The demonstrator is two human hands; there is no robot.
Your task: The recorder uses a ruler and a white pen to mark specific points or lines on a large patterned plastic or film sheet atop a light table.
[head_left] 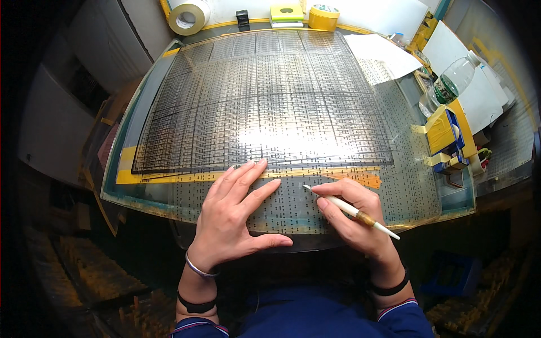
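My left hand (230,213) lies with fingers spread on a see-through sheet (414,163) covered in rows of small dark dots. Its fingertips reach the lower edge of a dark-gridded film (236,107), where a yellow strip (128,167) runs along. In my right hand (360,225), pinched between thumb and fingers, is a slim white pen-shaped tool (342,206) with a brown band round its middle. The tool slants, its pale tip over the dotted area right of my left fingers. I cannot tell whether the tip touches. An orange patch (367,179) shows beyond my right hand.
A tape roll (187,19), a small black block (242,18), a yellow-green box (286,13) and a round yellow tub (323,17) stand along the back. At right are white paper (389,55), a plastic bottle (451,83) and a blue-yellow holder (448,135).
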